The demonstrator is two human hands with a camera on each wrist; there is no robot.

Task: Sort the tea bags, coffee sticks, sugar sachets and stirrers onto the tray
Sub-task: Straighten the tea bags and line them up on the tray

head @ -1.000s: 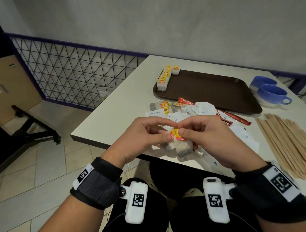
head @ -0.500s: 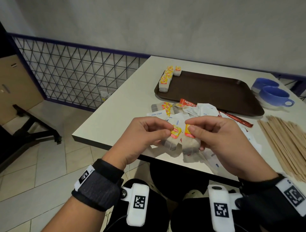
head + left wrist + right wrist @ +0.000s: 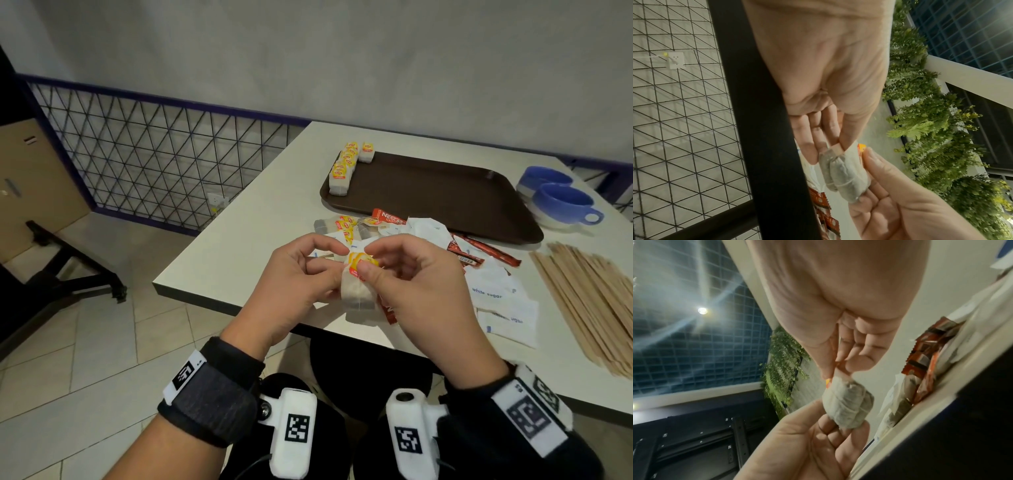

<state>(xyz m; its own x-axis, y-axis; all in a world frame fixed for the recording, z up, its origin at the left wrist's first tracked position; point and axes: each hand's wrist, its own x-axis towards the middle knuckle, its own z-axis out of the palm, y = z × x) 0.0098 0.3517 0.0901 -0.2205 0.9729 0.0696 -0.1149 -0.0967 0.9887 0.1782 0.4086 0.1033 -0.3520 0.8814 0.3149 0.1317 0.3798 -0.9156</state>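
Both hands meet over the table's near edge: left hand [image 3: 301, 274] and right hand [image 3: 421, 281] each pinch the top of the same bundle of tea bags [image 3: 359, 294] between thumb and fingertips, yellow-red tags at the pinch point, grey pouches hanging below. Left wrist view shows two pouches pressed side by side [image 3: 842, 173]; whether each hand holds its own bag, can't tell. Just beyond the hands, mixed pile on the table [image 3: 239, 246]: white sugar sachets [image 3: 496, 294], red coffee sticks [image 3: 479, 250], a few loose tea bags [image 3: 339, 224]. Wooden stirrers [image 3: 589, 301] fanned at the right. Brown tray [image 3: 445, 195] farther back, row of tea bags [image 3: 344, 164] along its left edge. Two blue cups [image 3: 561, 202] right of the tray.
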